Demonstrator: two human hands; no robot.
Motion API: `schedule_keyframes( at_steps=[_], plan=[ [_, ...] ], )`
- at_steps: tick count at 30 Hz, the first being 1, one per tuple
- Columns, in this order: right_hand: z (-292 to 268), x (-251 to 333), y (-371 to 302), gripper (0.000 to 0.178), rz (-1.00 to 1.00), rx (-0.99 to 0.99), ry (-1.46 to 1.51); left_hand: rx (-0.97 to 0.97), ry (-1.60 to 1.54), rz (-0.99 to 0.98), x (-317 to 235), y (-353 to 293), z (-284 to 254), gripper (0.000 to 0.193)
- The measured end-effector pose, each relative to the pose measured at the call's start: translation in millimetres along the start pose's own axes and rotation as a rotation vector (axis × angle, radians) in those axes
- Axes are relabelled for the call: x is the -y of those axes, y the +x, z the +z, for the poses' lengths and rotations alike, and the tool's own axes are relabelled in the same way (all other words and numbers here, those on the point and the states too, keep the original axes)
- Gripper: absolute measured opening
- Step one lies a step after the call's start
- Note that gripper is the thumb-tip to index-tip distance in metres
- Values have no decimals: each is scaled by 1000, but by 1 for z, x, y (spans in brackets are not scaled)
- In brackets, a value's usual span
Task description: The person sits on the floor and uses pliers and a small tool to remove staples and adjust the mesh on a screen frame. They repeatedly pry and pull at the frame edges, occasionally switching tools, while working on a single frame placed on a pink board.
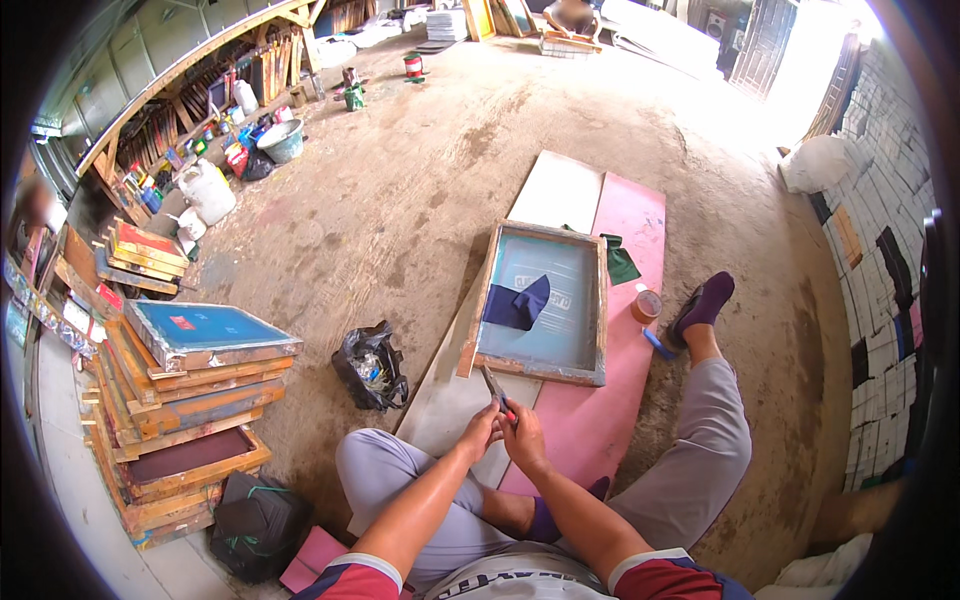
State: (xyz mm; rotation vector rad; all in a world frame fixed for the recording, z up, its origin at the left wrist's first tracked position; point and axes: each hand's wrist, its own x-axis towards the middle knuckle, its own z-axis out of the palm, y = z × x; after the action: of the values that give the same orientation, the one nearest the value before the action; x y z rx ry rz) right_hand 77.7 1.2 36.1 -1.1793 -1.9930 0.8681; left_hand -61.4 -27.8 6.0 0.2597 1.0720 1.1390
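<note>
My right hand (522, 438) is closed around a hand tool (494, 384) with a narrow metal end and a red-and-black handle; whether it is scissors or pliers is unclear. Right beside it my left hand (482, 432) has its fingers pinched together near the handle, and what they hold is hidden. The tool's tip points at the near left corner of a wooden screen-printing frame (600, 330) with blue-green mesh. On that mesh lies a folded dark blue cloth (518, 303). A green cloth (620, 260) lies at the frame's right side.
Pink and white boards (635, 215) lie under the frame, carrying a roll of tape (646, 306). A black plastic bag (370, 365) stands left of my knee. Stacked frames (200, 390) rise at the left. White stacked blocks (880, 250) line the right. Another person (572, 18) sits far back.
</note>
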Motion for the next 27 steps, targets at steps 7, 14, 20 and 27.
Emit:
schedule_keyframes(
  at_steps=[7, 14, 20, 27],
  plan=[
    [-19, 9, 54, 38, 96, 52, -7, -46, -63, 100, -34, 1, -5, 61],
    [-43, -65, 106, 46, 35, 24, -619, -123, 118, 67, -83, 0, -27, 31],
    [-37, -41, 99, 31, 272, 229, -626, -384, 401, 196, -93, -1, -66, 32],
    [-24, -31, 50, 39, 236, 215, -635, -523, 600, 225, -81, 22, -87, 37]
  ],
)
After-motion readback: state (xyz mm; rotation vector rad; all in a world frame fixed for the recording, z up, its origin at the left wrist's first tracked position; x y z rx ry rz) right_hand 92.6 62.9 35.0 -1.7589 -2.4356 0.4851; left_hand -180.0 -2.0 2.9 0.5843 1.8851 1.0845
